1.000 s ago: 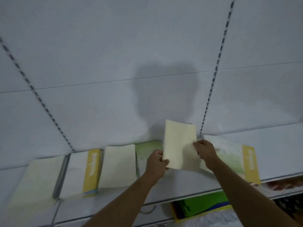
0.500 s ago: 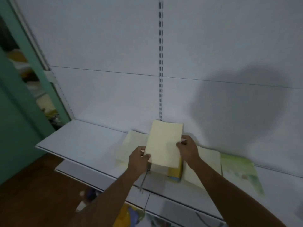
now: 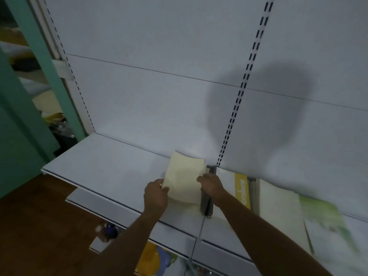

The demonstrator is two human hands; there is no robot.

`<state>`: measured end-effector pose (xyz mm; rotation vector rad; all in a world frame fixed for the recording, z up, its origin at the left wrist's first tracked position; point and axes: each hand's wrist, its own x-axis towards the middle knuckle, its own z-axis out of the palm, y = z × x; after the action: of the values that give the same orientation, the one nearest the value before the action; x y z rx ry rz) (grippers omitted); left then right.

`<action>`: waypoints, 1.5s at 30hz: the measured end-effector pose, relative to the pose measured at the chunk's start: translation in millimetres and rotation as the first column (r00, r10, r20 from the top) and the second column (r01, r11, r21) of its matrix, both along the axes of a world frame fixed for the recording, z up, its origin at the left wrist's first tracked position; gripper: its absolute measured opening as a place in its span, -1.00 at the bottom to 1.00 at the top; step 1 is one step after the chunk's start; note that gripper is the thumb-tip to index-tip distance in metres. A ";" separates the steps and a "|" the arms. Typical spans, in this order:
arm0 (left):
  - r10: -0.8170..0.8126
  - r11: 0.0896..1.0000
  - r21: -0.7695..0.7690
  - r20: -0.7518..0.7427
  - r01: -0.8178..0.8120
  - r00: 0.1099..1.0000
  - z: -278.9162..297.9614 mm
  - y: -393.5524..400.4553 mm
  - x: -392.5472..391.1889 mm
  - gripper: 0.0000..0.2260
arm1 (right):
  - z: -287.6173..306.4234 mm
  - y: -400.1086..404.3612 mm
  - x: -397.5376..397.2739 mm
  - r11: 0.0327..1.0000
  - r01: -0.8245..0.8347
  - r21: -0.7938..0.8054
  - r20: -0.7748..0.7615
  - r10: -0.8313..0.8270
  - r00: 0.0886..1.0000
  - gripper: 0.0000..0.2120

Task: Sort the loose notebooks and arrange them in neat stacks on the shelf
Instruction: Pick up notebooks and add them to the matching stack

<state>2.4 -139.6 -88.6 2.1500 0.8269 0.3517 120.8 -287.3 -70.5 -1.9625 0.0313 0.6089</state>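
Two bare hands grip one pale cream rectangular notebook (image 3: pixel 184 179) above the white metal shelf (image 3: pixel 111 160): the left hand (image 3: pixel 156 196) pinches its near-left corner, the right hand (image 3: pixel 211 186) its right edge. Right of it lie three more notebooks: one yellow-banded white notebook (image 3: pixel 240 191), one cream notebook (image 3: pixel 278 208), one green-patterned notebook (image 3: pixel 326 226).

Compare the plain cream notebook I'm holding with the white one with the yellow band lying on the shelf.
The plain cream notebook is gripped at its edges by the left hand and right hand; the white notebook with the yellow band lies untouched on the white shelf. The cream one is unmarked; the other carries yellow with lettering. Both are thin rectangles.
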 end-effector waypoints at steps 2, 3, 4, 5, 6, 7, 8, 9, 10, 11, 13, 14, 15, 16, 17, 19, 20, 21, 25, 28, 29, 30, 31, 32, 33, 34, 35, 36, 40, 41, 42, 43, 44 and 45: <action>-0.018 1.000 0.021 -0.040 0.019 0.999 -2.7 4.2 4.2 -0.72 | -2.2 4.5 -2.6 0.998 -0.033 -0.058 0.001 0.033 0.999 -0.58; -0.027 0.999 0.039 -0.063 0.030 0.998 -4.8 5.1 5.5 -0.71 | -3.3 6.4 -3.7 0.994 -0.053 -0.092 0.019 0.055 0.998 -0.64; -0.032 0.998 0.057 -0.084 0.037 0.996 -7.3 5.5 6.3 -0.70 | -3.3 8.0 -4.9 0.991 -0.067 -0.119 0.034 0.071 0.997 -0.71; -0.034 0.997 0.073 -0.097 0.041 0.995 -9.6 5.8 6.7 -0.69 | -3.8 8.8 -5.7 0.987 -0.075 -0.144 0.052 0.084 0.995 -0.76; -0.035 0.995 0.088 -0.108 0.045 0.993 -11.0 5.9 6.7 -0.68 | -3.9 8.4 -6.9 0.981 -0.085 -0.172 0.073 0.099 0.992 -0.77; -0.032 0.993 0.106 -0.126 0.046 0.991 -11.4 5.9 6.5 -0.67 | -3.2 7.5 -7.8 0.973 -0.107 -0.203 0.098 0.129 0.987 -0.77; -0.017 0.992 0.121 -0.152 0.036 0.988 -11.1 5.7 6.3 -0.66 | -1.7 6.1 -9.2 0.964 -0.130 -0.234 0.120 0.161 0.980 -0.77; 0.010 0.991 0.134 -0.176 0.014 0.984 -10.0 5.0 6.2 -0.64 | 0.0 4.4 -10.3 0.957 -0.146 -0.251 0.142 0.185 0.972 -0.75; 0.043 0.989 0.148 -0.187 -0.015 0.981 -8.4 3.5 6.1 -0.62 | 2.7 2.5 -11.4 0.957 -0.147 -0.250 0.157 0.190 0.969 -0.73; 0.071 0.986 0.161 -0.178 -0.042 0.981 -5.9 0.8 6.4 -0.61 | 6.2 -0.5 -11.5 0.962 -0.136 -0.237 0.171 0.179 0.969 -0.71; 0.090 0.979 0.193 -0.129 -0.064 0.988 1.9 -8.8 10.9 -0.63 | 16.9 -10.0 -9.0 0.968 -0.106 -0.228 0.215 0.156 0.964 -0.70; 0.079 0.976 0.212 -0.113 -0.054 0.991 7.0 -16.4 15.8 -0.66 | 21.7 -18.0 -5.8 0.967 -0.098 -0.236 0.247 0.157 0.956 -0.72; 0.062 0.975 0.221 -0.108 -0.037 0.992 12.5 -26.2 21.3 -0.70 | 26.0 -27.8 -3.1 0.967 -0.091 -0.239 0.283 0.159 0.946 -0.73; 0.041 0.976 0.215 -0.110 -0.017 0.993 18.7 -38.3 27.4 -0.72 | 30.1 -40.3 -0.9 0.969 -0.075 -0.236 0.317 0.150 0.936 -0.74; 0.014 0.981 0.196 -0.112 0.009 0.994 25.3 -52.2 34.0 -0.73 | 34.0 -54.9 1.7 0.973 -0.050 -0.227 0.342 0.127 0.931 -0.74; -0.067 0.985 0.150 -0.101 0.081 0.993 39.1 -84.4 46.8 -0.71 | 41.4 -89.7 6.6 0.973 0.024 -0.231 0.368 0.065 0.927 -0.72; -0.121 0.981 0.144 -0.094 0.134 0.988 45.1 -102.5 53.7 -0.69 | 45.1 -109.5 9.9 0.967 0.053 -0.249 0.389 0.050 0.920 -0.69; -0.176 0.971 0.150 -0.090 0.188 0.980 51.5 -121.8 60.6 -0.66 | 48.3 -130.0 13.9 0.960 0.070 -0.272 0.418 0.052 0.907 -0.67; -0.441 0.876 0.185 -0.063 0.445 0.895 69.5 -207.5 82.5 -0.67 | 56.8 -220.9 25.3 0.910 0.206 -0.358 0.528 0.016 0.849 -0.61; -0.614 0.741 0.196 -0.190 0.643 0.766 73.9 -284.4 89.5 -0.55 | 55.6 -301.4 23.2 0.813 0.269 -0.517 0.563 0.086 0.822 -0.53; -0.663 0.692 0.189 -0.216 0.697 0.717 74.2 -311.8 90.4 -0.50 | 54.4 -330.1 21.0 0.790 0.285 -0.542 0.556 0.083 0.827 -0.51; -0.711 0.640 0.174 -0.236 0.748 0.663 74.2 -339.4 90.8 -0.46 | 53.1 -358.9 18.1 0.765 0.309 -0.564 0.551 0.071 0.831 -0.50; -0.749 0.589 0.164 -0.259 0.792 0.610 74.5 -366.9 90.0 -0.43 | 51.1 -387.9 15.3 0.729 0.331 -0.599 0.548 0.072 0.834 -0.48; -0.773 0.540 0.169 -0.288 0.825 0.565 74.3 -393.4 88.4 -0.41 | 49.1 -416.1 11.7 0.680 0.346 -0.646 0.537 0.082 0.840 -0.47; -0.786 0.495 0.188 -0.318 0.848 0.530 73.2 -418.7 86.2 -0.40 | 46.3 -443.7 8.1 0.632 0.357 -0.687 0.521 0.087 0.849 -0.46; -0.793 0.459 0.208 -0.341 0.864 0.504 71.6 -442.8 83.8 -0.41 | 44.4 -470.6 4.2 0.598 0.372 -0.710 0.507 0.068 0.859 -0.46; -0.800 0.433 0.216 -0.356 0.875 0.483 69.7 -465.2 81.9 -0.42 | 42.1 -496.6 0.4 0.578 0.390 -0.717 0.498 0.034 0.866 -0.45; -0.807 0.412 0.210 -0.366 0.887 0.462 67.2 -485.7 80.0 -0.43 | 39.9 -521.3 -3.6 0.565 0.409 -0.717 0.491 -0.006 0.871 -0.45; -0.832 0.338 0.187 -0.399 0.922 0.386 52.8 -555.6 75.0 -0.46 | 28.8 -607.9 -20.0 0.541 0.454 -0.708 0.478 -0.107 0.872 -0.46; -0.833 0.324 0.184 -0.410 0.928 0.372 48.6 -571.2 74.4 -0.46 | 25.3 -626.8 -24.1 0.537 0.464 -0.705 0.475 -0.129 0.871 -0.46; -0.829 0.315 0.184 -0.424 0.931 0.365 44.4 -586.3 73.5 -0.46 | 21.5 -644.4 -28.3 0.531 0.471 -0.705 0.470 -0.149 0.870 -0.47; -0.823 0.311 0.191 -0.437 0.931 0.364 40.7 -600.4 73.1 -0.47 | 17.7 -660.4 -31.6 0.522 0.477 -0.707 0.466 -0.163 0.869 -0.47; -0.814 0.306 0.207 -0.449 0.929 0.368 37.3 -613.5 72.8 -0.48 | 14.4 -674.8 -34.0 0.513 0.478 -0.713 0.460 -0.172 0.871 -0.47; -0.805 0.302 0.226 -0.461 0.926 0.375 34.1 -625.8 72.4 -0.50 | 10.7 -687.9 -35.9 0.509 0.476 -0.717 0.451 -0.182 0.874 -0.47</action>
<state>74.7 -765.4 -54.5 2.7625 -0.5215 -0.4011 84.9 -975.2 -59.8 -2.8418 0.5879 -0.0612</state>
